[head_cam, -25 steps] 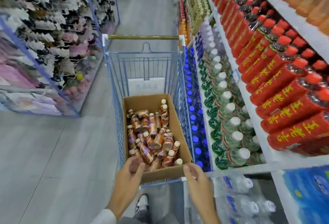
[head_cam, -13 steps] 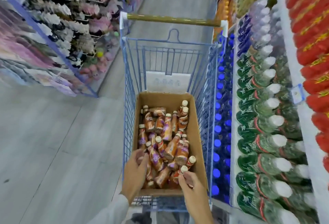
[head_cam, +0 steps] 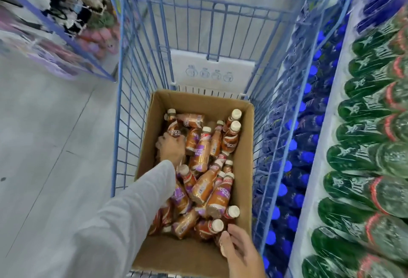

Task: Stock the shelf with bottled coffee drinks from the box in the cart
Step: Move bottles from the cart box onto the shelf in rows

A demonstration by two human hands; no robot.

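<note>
A brown cardboard box (head_cam: 245, 145) sits in the blue wire cart (head_cam: 123, 101) and holds several coffee bottles (head_cam: 203, 154) with orange-brown labels and cream caps, lying jumbled. My left hand (head_cam: 171, 149), in a grey sleeve, reaches deep into the box's left side. Its fingers curl over a bottle (head_cam: 174, 132) there, and their tips are hidden among the bottles. My right hand (head_cam: 239, 250) is at the box's near right corner, thumb and fingers round a bottle (head_cam: 209, 228) with a cream cap.
To the right of the cart runs a shelf with rows of blue-capped bottles (head_cam: 293, 167) low down and green bottles (head_cam: 362, 167) above them. A blue-framed rack of hanging goods (head_cam: 55, 12) stands at the left. Grey floor (head_cam: 44, 167) lies between the rack and the cart.
I have leaned in over the cart. My left hand moved from the box's near edge to its far left side. My right hand stayed at the near right corner.
</note>
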